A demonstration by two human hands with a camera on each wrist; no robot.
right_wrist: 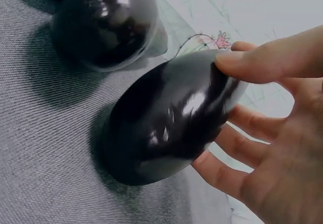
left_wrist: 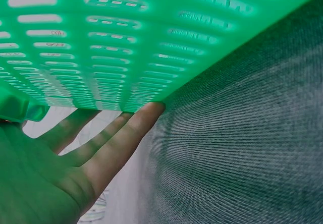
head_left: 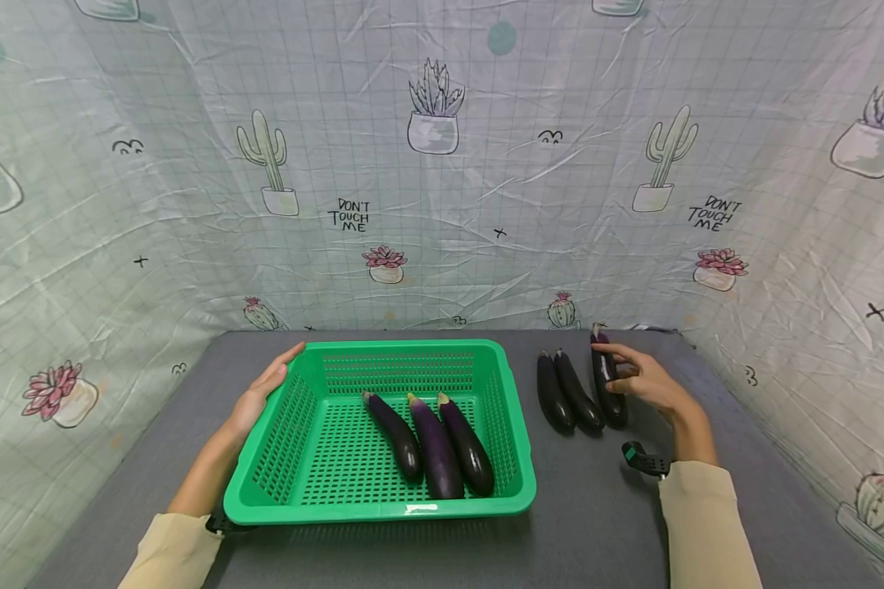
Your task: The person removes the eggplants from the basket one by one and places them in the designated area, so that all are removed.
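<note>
Cream sleeves (head_left: 707,523) come in at the near edge. Behind everything hangs the printed cloth (head_left: 442,270), with cacti and lettering. Below it lies the grey table (head_left: 582,523). On it sits the green basket (head_left: 324,514), its long sides running left to right.

The hands are well apart. The left hand (head_left: 254,401) lies along the basket's left side, fingers straight and touching the wall. The right hand (head_left: 651,380) pinches the held eggplant (head_left: 602,368) between thumb and fingers, at the table's far right. This eggplant's long axis runs away from the person; its stem end points to the cloth, slightly left, its blunt end toward the person. Whether it is lifted at all, I cannot tell.

Just left of it, two loose eggplants (head_left: 552,393) lie side by side, stems also away and leftward. In the basket's right half are three more eggplants (head_left: 436,450), stems away and left, the leftmost slanting most. A dark strap (head_left: 644,458) shows at the right wrist. Smallest is a pale label (head_left: 421,509) on the near rim.
</note>
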